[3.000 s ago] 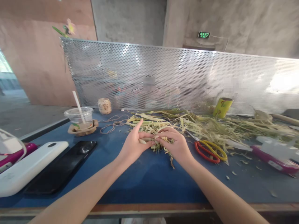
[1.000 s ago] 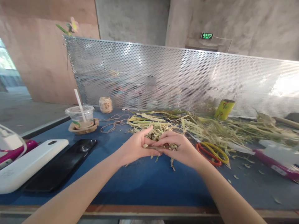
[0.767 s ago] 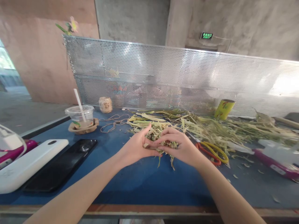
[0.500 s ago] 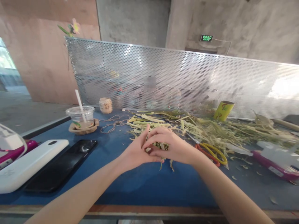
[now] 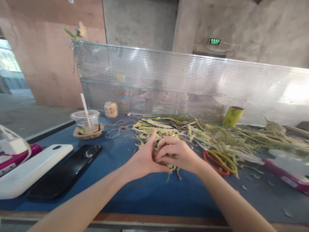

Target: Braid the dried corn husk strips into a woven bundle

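My left hand (image 5: pixel 147 159) is curled round a small bundle of plant strips (image 5: pixel 172 167), its thumb raised. From the other side my right hand (image 5: pixel 177 153) closes over the same bundle, fingers bent towards the left palm. Most of the bundle is hidden by the fingers, and a few loose ends dangle below them. Behind the hands lies a pile of pale green and dried strips (image 5: pixel 156 124). Scissors (image 5: pixel 217 162) with one red and one yellow handle rest just right of my right hand.
On the left are a black phone (image 5: pixel 65 172), a white power bank (image 5: pixel 36 170), a plastic cup (image 5: pixel 85 119) in a cardboard holder and some cord (image 5: pixel 118 129). A yellow tin (image 5: pixel 233 116) and a purple power strip (image 5: pixel 286 175) are on the right. Perforated metal (image 5: pixel 149 74) bounds the back.
My right-hand fingers have drawn in further towards my left palm, covering more of the bundle. The whole view has shifted slightly; the table items have stayed put.
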Available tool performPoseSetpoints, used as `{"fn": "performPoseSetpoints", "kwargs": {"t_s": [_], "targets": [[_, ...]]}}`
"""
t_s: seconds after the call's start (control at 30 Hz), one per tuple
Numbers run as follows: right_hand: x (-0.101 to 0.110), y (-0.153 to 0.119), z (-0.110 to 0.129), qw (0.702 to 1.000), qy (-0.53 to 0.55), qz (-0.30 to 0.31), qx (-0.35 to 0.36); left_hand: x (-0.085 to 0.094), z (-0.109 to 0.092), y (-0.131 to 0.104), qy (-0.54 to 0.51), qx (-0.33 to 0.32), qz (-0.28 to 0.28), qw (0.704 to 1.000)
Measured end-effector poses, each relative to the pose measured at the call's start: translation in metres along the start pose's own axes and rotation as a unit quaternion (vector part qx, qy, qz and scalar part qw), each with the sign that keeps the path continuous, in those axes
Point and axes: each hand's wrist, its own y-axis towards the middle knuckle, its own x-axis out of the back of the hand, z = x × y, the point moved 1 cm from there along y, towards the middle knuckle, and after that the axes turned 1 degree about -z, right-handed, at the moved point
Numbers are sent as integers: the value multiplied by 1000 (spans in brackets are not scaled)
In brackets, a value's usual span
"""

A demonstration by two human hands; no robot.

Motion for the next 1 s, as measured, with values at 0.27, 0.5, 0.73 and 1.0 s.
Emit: {"fn": "performPoseSetpoints", "kwargs": {"t_s": [0.27, 0.5, 0.73, 1.0], "targets": [[6, -15, 0, 940, 315, -29, -130, 1, -1, 2, -75, -7, 33, 997], [7, -18, -3, 952, 266, -92, -121, 1, 0, 3, -109, 31, 68, 991], [16, -19, 8, 991, 25, -135, -3, 3, 0, 5, -176, 46, 59, 982], [15, -22, 7, 995, -61, -80, 5, 6, -3, 7, -201, 93, 34, 975]]}}
